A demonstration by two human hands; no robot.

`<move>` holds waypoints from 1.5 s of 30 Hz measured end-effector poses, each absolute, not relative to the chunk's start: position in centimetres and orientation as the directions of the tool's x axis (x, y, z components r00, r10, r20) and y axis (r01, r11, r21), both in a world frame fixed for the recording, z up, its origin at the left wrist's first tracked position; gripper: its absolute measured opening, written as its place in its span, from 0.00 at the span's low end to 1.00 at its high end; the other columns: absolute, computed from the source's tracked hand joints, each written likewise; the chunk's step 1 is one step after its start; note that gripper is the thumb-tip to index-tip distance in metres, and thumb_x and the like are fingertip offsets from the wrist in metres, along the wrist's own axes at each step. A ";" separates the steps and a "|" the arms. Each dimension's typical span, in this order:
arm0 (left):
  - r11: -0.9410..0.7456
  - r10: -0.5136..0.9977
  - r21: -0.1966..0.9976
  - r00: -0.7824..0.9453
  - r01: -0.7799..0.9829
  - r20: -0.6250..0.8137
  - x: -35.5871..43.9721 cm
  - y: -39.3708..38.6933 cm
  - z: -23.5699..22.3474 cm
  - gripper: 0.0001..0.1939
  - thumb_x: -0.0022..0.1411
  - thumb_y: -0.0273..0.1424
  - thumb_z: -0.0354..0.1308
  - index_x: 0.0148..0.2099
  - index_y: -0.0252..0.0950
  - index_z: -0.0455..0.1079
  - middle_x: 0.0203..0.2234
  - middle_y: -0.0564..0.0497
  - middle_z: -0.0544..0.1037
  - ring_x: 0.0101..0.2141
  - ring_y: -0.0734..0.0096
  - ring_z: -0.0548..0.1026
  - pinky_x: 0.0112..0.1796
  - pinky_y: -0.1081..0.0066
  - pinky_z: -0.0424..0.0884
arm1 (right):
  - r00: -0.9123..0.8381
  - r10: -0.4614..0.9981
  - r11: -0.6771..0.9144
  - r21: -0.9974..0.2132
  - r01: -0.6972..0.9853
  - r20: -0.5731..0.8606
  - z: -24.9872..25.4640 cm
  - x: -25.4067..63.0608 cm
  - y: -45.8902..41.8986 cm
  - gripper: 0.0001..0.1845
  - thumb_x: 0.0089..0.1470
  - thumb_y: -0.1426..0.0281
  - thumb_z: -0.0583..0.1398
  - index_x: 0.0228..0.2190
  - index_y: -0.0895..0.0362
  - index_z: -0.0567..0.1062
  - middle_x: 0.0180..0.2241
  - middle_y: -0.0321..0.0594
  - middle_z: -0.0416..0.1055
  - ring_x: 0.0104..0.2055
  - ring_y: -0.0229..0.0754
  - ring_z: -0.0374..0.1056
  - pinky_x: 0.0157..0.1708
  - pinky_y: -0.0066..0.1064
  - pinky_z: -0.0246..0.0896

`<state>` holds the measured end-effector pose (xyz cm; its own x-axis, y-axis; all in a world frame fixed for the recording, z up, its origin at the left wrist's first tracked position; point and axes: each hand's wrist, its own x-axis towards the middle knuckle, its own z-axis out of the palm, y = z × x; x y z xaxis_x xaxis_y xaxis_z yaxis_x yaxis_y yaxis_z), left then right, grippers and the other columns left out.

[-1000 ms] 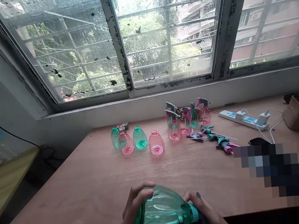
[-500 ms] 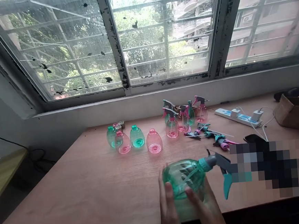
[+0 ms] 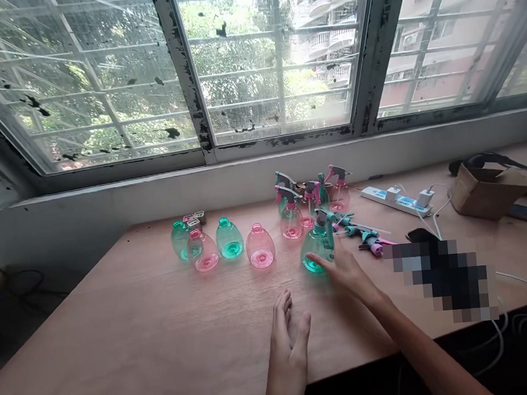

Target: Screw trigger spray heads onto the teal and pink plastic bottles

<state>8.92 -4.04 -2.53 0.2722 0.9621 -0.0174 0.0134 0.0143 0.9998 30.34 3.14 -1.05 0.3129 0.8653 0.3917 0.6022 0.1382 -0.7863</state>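
A green spray bottle with a grey and teal trigger head stands upright on the table. My right hand is around its right side, the thumb across the front and the other fingers mostly hidden. Nearer the table's front edge, my left hand is raised with nothing in it, fingers stretched out and thumb apart. To the left stand open-necked bottles without spray heads: a clear pink one, a green one, another pink one and a green one partly behind it.
Several pink and green bottles with spray heads stand near the wall. Loose trigger heads lie right of my hand. Further right are a white power strip with cables, a cardboard box and a dark phone-like object.
The green spray bottle was tilted sideways between both hands. Now it is upright on the table farther back, with only my right hand on it; my left hand has let go.
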 end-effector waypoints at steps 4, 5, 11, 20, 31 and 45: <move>0.028 0.958 0.999 0.284 0.018 -0.032 8.9 -4.1 -2.0 0.29 0.68 0.44 0.54 0.66 0.39 0.56 0.67 0.42 0.57 0.67 0.55 0.55 0.66 0.55 0.52 | 0.281 0.856 0.179 -0.758 0.627 0.435 -1.8 30.4 6.5 0.45 0.53 0.48 0.62 0.62 0.59 0.56 0.61 0.59 0.63 0.63 0.60 0.59 0.60 0.51 0.56; 0.023 0.958 0.999 0.286 0.024 -0.029 8.9 -4.2 -1.9 0.28 0.68 0.43 0.54 0.65 0.40 0.56 0.67 0.43 0.58 0.67 0.56 0.56 0.66 0.55 0.52 | 0.275 0.855 0.186 -0.754 0.630 0.441 -1.9 30.3 7.2 0.45 0.53 0.47 0.62 0.62 0.59 0.56 0.61 0.59 0.63 0.64 0.60 0.58 0.60 0.50 0.56; -0.076 0.959 0.986 0.282 0.148 0.032 8.7 -4.4 -1.5 0.23 0.70 0.40 0.53 0.64 0.41 0.60 0.65 0.45 0.62 0.66 0.59 0.57 0.66 0.57 0.51 | 0.288 0.845 0.168 -0.735 0.656 0.451 -2.6 28.7 9.9 0.47 0.55 0.45 0.59 0.64 0.59 0.52 0.63 0.62 0.59 0.66 0.63 0.55 0.60 0.55 0.56; -0.113 0.968 0.955 0.246 0.274 0.044 8.7 -5.0 -1.1 0.23 0.70 0.37 0.51 0.64 0.37 0.60 0.64 0.42 0.63 0.65 0.59 0.59 0.66 0.55 0.53 | 0.223 0.870 0.138 -0.652 0.746 0.440 -2.8 27.7 9.2 0.56 0.53 0.44 0.58 0.67 0.64 0.40 0.66 0.66 0.51 0.69 0.64 0.46 0.62 0.57 0.51; 0.063 0.981 0.998 0.185 0.000 -0.061 8.9 -4.4 -4.9 0.47 0.61 0.40 0.59 0.70 0.31 0.35 0.68 0.30 0.51 0.66 0.53 0.56 0.65 0.58 0.54 | 0.424 0.788 -0.236 -0.416 0.878 0.447 -6.4 34.1 1.2 0.43 0.59 0.48 0.48 0.62 0.70 0.60 0.65 0.70 0.53 0.68 0.71 0.47 0.61 0.62 0.50; -0.153 0.980 0.954 -0.084 0.259 0.180 5.8 9.2 -0.6 0.57 0.45 0.34 0.74 0.69 0.35 0.43 0.66 0.34 0.55 0.67 0.49 0.51 0.65 0.53 0.47 | 0.477 0.629 -0.418 -0.251 0.873 0.614 -5.3 34.2 -0.9 0.28 0.64 0.61 0.48 0.56 0.67 0.67 0.64 0.69 0.55 0.63 0.69 0.54 0.57 0.61 0.50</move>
<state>5.84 9.25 -0.64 -0.0839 0.9802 0.1796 0.2593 -0.1525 0.9537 34.22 -0.86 -5.28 0.4773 0.6287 0.6140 0.8732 -0.4179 -0.2509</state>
